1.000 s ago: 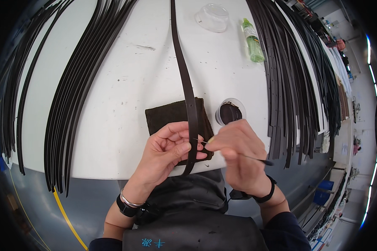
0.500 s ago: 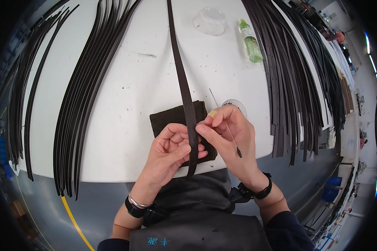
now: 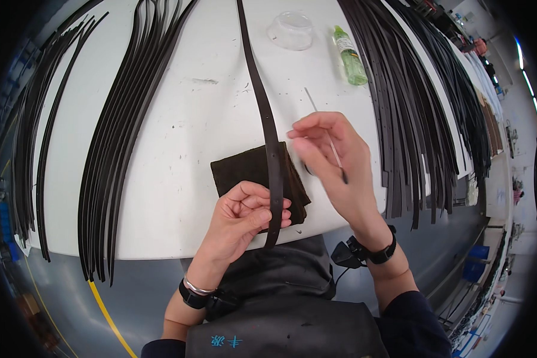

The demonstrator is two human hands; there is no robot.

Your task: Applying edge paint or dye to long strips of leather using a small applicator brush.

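Observation:
A long dark leather belt strap (image 3: 262, 107) with punched holes runs from the far edge of the table toward me. My left hand (image 3: 244, 209) pinches it near its close end, the thumb in front and fingertips behind. My right hand (image 3: 334, 155) is raised off the strap, just to its right. A thin stick with a dark tip, like a swab (image 3: 338, 158), lies across that hand, gripped among its fingers, dark end toward the wrist. Under the strap sits a folded dark cloth (image 3: 238, 167). A round container behind my right hand is almost wholly hidden.
Bundles of dark straps (image 3: 119, 119) lie to the left and more straps (image 3: 400, 131) to the right, their ends hanging past the white table's edge (image 3: 155, 250). Farther back stand a clear plastic tub (image 3: 290, 31) and a green bottle (image 3: 351, 56).
My right hand has left the strap and moved up and to the right, carrying the stick. My left hand keeps its hold on the strap, almost unmoved.

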